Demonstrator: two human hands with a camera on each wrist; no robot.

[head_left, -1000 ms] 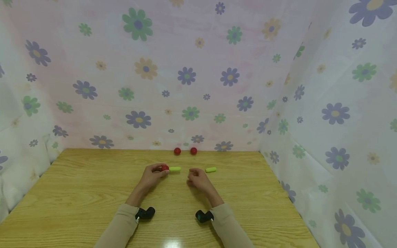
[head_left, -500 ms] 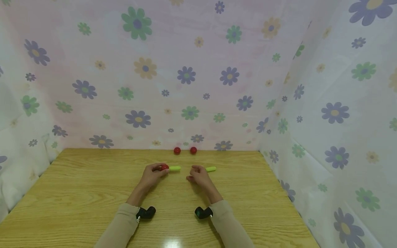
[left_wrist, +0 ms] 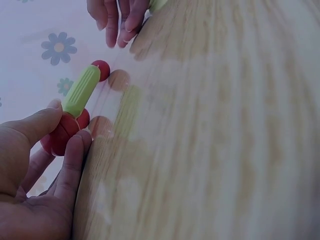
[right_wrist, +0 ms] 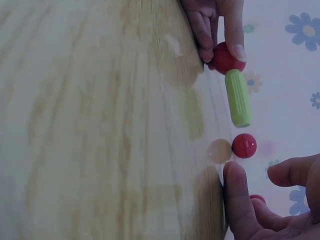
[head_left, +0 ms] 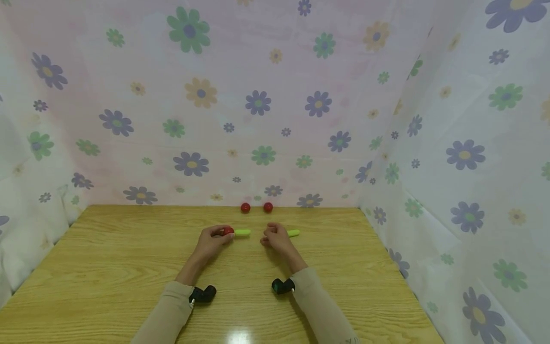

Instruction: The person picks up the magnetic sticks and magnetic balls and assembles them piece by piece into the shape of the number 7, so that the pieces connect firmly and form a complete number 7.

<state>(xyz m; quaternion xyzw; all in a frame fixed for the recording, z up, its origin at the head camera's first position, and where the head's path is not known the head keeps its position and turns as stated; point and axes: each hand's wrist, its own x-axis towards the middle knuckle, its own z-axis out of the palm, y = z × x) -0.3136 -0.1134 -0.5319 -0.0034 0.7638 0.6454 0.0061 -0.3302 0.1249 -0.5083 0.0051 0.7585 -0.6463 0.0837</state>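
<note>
My left hand holds a red ball between thumb and fingers, low over the table. A light green ribbed stick extends from the ball toward the right; in the right wrist view its end meets the ball. Across from it, my right hand has thumb and forefinger apart, with nothing held between them in the right wrist view. A second green stick lies just beyond that hand, its left end hidden behind the fingers.
Two more red balls, one on the left and one on the right, sit at the back edge of the wooden table. Flower-patterned cloth rises behind the table and along both sides.
My right hand has shifted slightly forward and right, and now covers part of the second stick. The left hand keeps its hold on the ball in nearly the same place.
</note>
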